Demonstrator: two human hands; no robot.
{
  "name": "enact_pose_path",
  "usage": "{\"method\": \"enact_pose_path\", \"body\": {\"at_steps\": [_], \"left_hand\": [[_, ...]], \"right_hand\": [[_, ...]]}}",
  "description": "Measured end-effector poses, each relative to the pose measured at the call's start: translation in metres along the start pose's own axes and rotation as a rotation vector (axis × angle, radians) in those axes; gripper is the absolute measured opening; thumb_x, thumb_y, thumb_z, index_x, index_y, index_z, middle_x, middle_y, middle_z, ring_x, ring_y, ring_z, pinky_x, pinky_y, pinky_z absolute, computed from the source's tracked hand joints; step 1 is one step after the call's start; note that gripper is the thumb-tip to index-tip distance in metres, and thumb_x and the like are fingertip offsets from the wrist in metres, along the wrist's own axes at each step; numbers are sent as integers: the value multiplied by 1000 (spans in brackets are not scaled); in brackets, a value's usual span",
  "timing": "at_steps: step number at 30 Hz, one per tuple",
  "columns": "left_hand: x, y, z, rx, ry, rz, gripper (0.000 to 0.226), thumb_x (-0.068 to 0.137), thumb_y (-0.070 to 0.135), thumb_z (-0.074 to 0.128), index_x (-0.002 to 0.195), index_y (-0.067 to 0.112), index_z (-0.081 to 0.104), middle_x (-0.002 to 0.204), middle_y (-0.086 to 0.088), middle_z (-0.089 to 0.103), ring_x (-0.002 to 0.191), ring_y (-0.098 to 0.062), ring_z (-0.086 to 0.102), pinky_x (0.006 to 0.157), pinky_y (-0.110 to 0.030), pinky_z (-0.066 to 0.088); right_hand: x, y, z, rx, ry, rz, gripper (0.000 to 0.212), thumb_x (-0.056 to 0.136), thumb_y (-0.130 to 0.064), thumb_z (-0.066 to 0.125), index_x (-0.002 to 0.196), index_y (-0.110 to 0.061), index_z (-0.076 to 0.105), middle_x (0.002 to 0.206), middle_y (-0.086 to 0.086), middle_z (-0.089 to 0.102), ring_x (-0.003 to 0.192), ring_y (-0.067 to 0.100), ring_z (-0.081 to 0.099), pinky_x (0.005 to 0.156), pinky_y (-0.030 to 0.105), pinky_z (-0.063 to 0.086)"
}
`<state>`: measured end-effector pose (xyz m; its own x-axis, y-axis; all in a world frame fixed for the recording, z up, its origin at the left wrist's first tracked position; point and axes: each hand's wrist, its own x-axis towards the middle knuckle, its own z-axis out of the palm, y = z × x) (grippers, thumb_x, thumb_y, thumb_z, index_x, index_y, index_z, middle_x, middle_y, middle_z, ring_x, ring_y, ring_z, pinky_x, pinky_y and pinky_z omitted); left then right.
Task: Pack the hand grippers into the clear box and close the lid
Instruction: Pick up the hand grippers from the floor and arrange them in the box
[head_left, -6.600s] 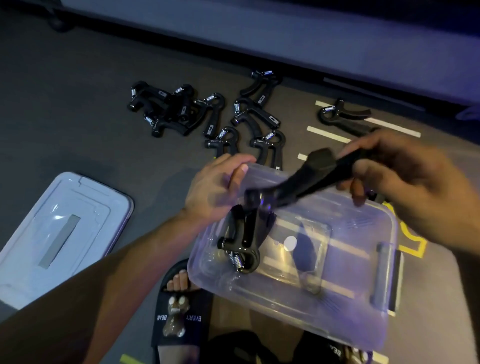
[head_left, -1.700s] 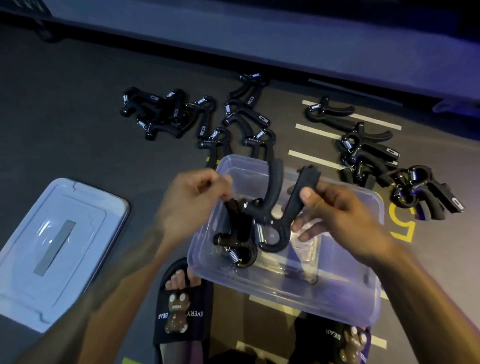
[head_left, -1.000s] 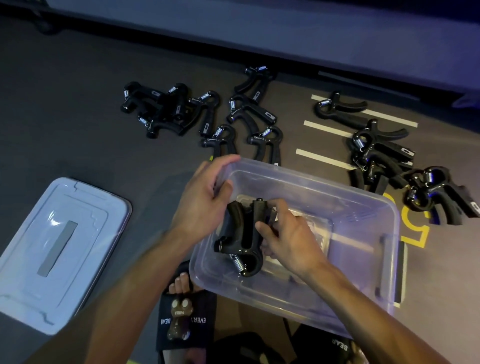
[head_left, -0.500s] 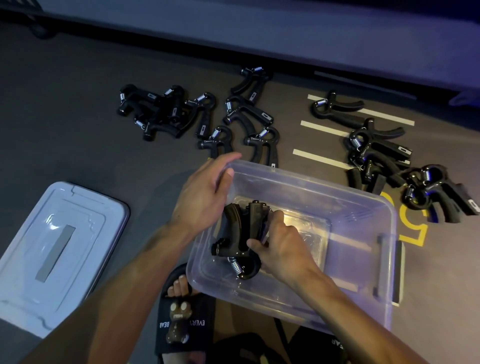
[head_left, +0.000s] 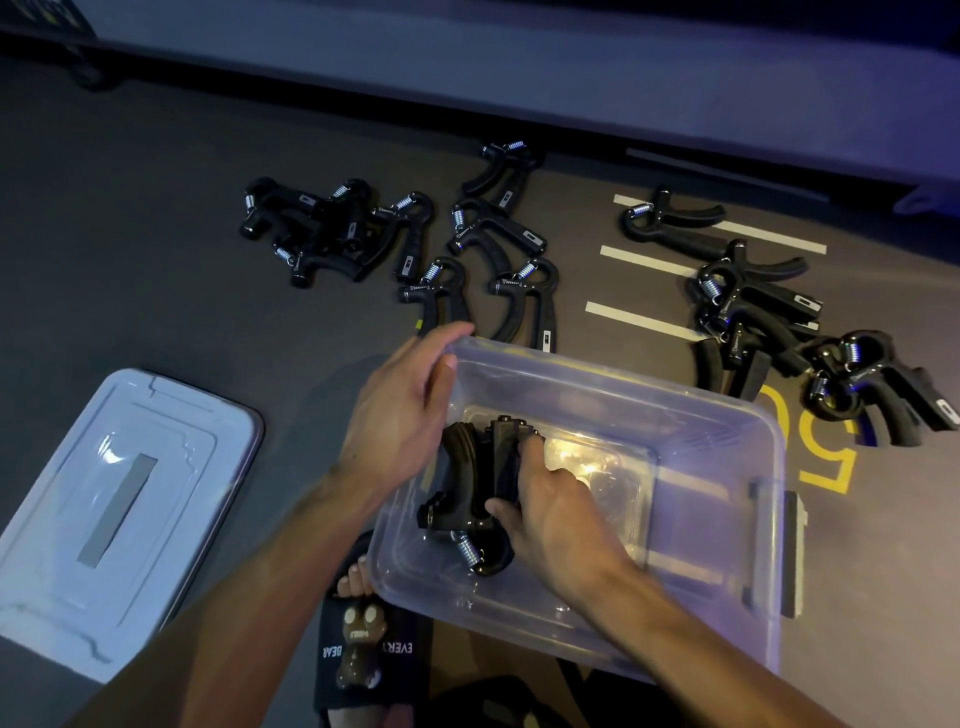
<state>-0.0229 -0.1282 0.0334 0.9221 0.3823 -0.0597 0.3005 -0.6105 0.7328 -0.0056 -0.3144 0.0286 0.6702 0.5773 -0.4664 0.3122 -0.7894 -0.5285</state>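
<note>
Dim indoor gym-like or activity space: dark floor (head_left: 130, 218) with white painted stripes (head_left: 644, 260) and a yellow number marking (head_left: 826, 447), many black hand grippers (head_left: 332, 228) scattered on it, long low ledge (head_left: 519, 67) along the back.

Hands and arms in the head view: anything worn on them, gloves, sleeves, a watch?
Nothing worn that shows. The left hand and right hand are bare, without gloves or visible rings. Both forearms are bare as far as the frame shows, with no sleeve, watch or band.
</note>
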Motion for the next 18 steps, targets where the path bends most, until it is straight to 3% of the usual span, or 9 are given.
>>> {"method": "enact_pose_path", "body": {"at_steps": [4, 6, 9, 13, 14, 16, 18], "left_hand": [[1, 3, -7, -54, -35, -12, 32, 107, 31, 45, 136, 35, 60, 103, 21, 65, 90, 7, 57, 80, -7, 39], [11, 0, -14, -122, -77, -65, 29, 108, 33, 44, 124, 36, 67, 86, 24, 68, 79, 7, 60, 73, -11, 42], [43, -14, -24, -261, -165, -269, 29, 108, 30, 44, 107, 30, 73, 87, 15, 75, 74, -3, 67, 72, -27, 52], [87, -49, -14, 12, -416, -289, 30, 103, 15, 53, 102, 40, 68, 94, -2, 75, 82, -15, 65, 84, -38, 54], [95, -54, -7, 11, -496, -266, 31, 101, 8, 55, 106, 36, 67, 92, -7, 72, 80, -15, 63, 84, -36, 53], [104, -55, 4, 36, -612, -209, 29, 97, 2, 58, 120, 16, 67, 87, -7, 60, 76, -7, 57, 76, -16, 46], [114, -55, 15, 102, -640, -171, 33, 98, 4, 58, 130, 8, 65, 97, -8, 51, 84, -12, 55, 72, -8, 39]], "right_hand": [[5, 1, -19, -52, 9, -3, 46, 93, -51, 56, 113, -16, 36, 93, 12, 70, 89, 38, 67, 67, 38, 50], [8, 2, -37, -107, 91, -32, 43, 95, -57, 48, 111, -19, 39, 93, 9, 71, 91, 36, 67, 66, 38, 48], [15, 2, -66, -45, 265, -132, 29, 95, -53, 45, 111, -28, 43, 82, -4, 73, 83, 29, 69, 71, 39, 53], [26, 5, -90, 123, 437, -190, 17, 93, -38, 53, 108, -31, 50, 70, -11, 65, 69, 21, 65, 66, 40, 53], [28, 6, -93, 150, 460, -193, 16, 92, -35, 53, 108, -31, 52, 72, -11, 64, 72, 19, 63, 67, 40, 53], [33, 10, -95, 169, 482, -204, 16, 91, -32, 55, 107, -29, 56, 76, -11, 64, 80, 16, 60, 70, 39, 52], [38, 15, -96, 152, 486, -209, 16, 91, -29, 56, 106, -25, 59, 79, -14, 63, 86, 16, 57, 75, 37, 49]]}}
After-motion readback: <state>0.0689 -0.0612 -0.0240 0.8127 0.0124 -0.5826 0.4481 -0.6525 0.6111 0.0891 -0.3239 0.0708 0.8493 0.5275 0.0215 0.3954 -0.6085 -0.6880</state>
